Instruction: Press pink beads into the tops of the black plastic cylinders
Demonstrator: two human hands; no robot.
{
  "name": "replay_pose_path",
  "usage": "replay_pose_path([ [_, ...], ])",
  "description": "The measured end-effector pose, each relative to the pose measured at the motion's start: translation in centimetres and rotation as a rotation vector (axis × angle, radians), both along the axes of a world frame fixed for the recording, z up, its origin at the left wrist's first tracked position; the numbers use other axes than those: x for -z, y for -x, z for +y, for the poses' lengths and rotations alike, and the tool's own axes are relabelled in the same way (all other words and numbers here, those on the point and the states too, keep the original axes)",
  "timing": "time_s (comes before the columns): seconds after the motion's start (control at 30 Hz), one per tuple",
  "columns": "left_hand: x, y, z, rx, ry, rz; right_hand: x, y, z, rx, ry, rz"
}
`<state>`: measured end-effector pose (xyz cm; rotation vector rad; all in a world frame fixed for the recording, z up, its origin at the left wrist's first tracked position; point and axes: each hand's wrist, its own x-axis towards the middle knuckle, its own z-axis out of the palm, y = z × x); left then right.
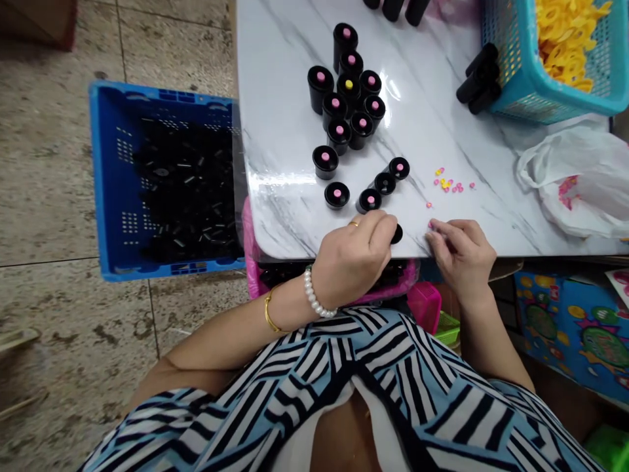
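Note:
My left hand [358,252] is closed at the near edge of the table, its fingers curled against a black cup-shaped plastic part [397,234] that they partly hide. To its right, my right hand [462,252] pinches a tiny pink bead-like piece [431,224] between thumb and forefinger. Just beyond my left hand, a short row of black cups includes one with a pink centre [370,200] and one with a dark centre [384,183]. Small pink and yellow pieces [446,184] lie scattered beyond my right hand.
Several upright black cups, mostly pink-centred, stand farther back, one with a yellow centre [348,85]. A blue crate [98,190] of black parts is at left. A teal basket [535,98] of yellow parts and a white plastic bag [590,203] are at right. A pink-rimmed container [251,262] sits below the table edge.

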<state>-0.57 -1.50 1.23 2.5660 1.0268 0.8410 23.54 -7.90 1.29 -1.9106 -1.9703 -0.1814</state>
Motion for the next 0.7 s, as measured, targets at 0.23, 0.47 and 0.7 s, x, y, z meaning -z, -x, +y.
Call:
replay_pose_path([
  [0.23,0.2,-0.5,-0.2,0.003,0.034,-0.089,-1.0,1.0,1.4,0.069,0.019,0.195],
  [0.47,1.5,-0.6,-0.3,-0.009,0.15,-0.171,-2.3,1.8,1.4,0.142,0.209,0.464],
  [0.7,0.8,-0.5,-0.2,-0.019,0.199,-0.202,-4.7,5.0,1.3,0.068,0.327,0.941],
])
